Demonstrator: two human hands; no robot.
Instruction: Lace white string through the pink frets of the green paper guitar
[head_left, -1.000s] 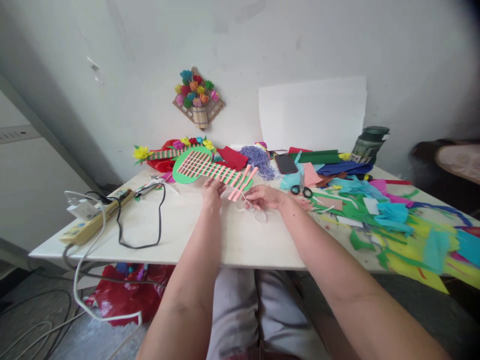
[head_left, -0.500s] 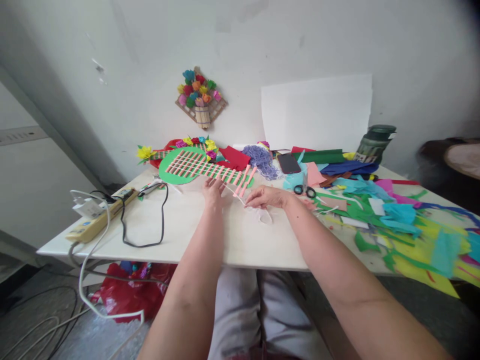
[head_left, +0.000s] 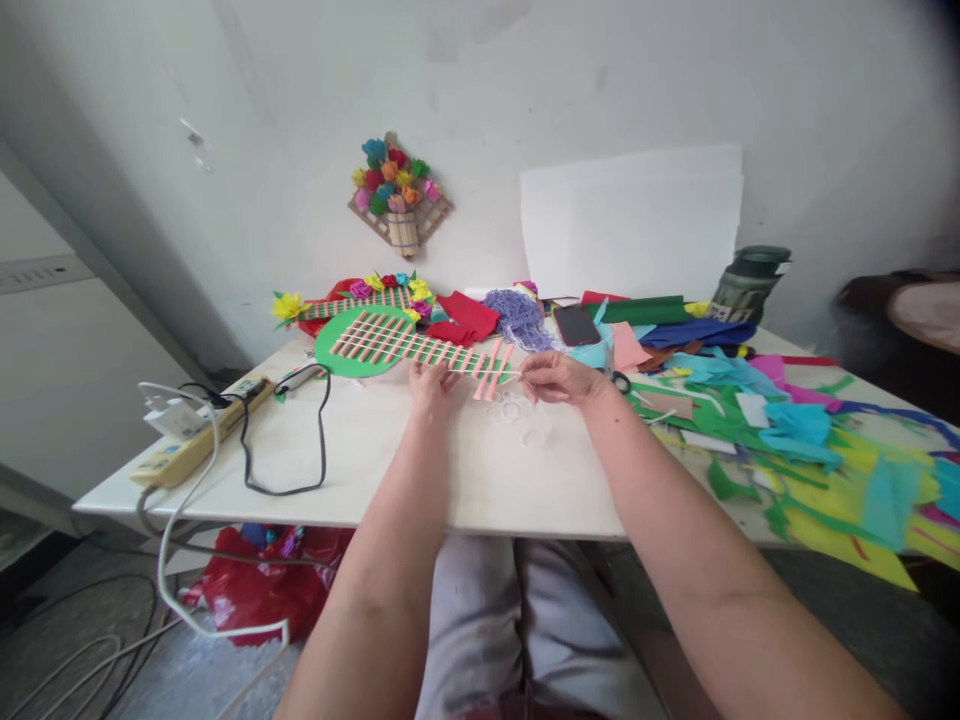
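A green paper shape with pink strips woven across it point(head_left: 375, 342) lies slanting on the white table point(head_left: 360, 470). My left hand point(head_left: 430, 381) pinches its near end, fingers closed on the strips. My right hand point(head_left: 559, 379) is closed in a pinch on a thin pale strip that runs left towards the pink strip ends point(head_left: 491, 372). Loops of white strip point(head_left: 529, 420) lie on the table just below my right hand.
A glue gun point(head_left: 298, 377) with a black cord and a power strip point(head_left: 196, 437) sit at the left. Scissors point(head_left: 619, 380), a phone point(head_left: 577, 325), purple string point(head_left: 517, 318) and heaps of coloured paper scraps point(head_left: 795, 430) cover the right. A paper flower piece point(head_left: 397, 197) hangs on the wall.
My right hand has lifted off the table and moved right, pulling the thin strip taut. The woven piece has shifted a little to the left; my left hand stays on it.
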